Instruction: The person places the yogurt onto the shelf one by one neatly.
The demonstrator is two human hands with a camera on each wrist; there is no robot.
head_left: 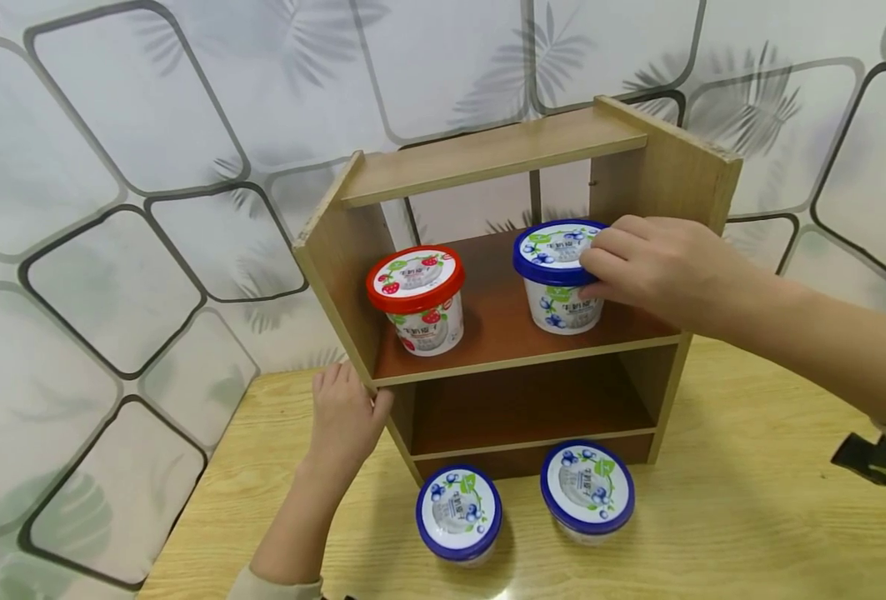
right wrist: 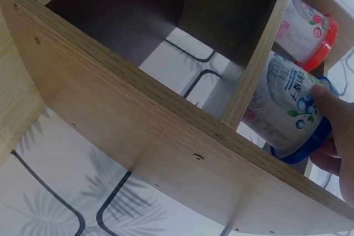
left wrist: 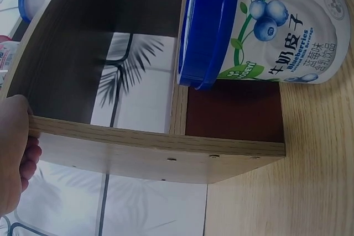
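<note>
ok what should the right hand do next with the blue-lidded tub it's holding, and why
Probably loosen the right hand and let go: the round white tub with the blue lid seems to sit on the brown upper shelf, apart from the red-lidded white tub, and the left hand holds the wooden cabinet.

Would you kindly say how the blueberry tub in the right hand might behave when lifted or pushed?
The blueberry tub in the right hand is probably fairly stiff, showing no visible dent from the grip. It narrows toward the base, so a push high on the blue lid could tip it. Its weight is uncertain, as the lid hides any contents.
</note>
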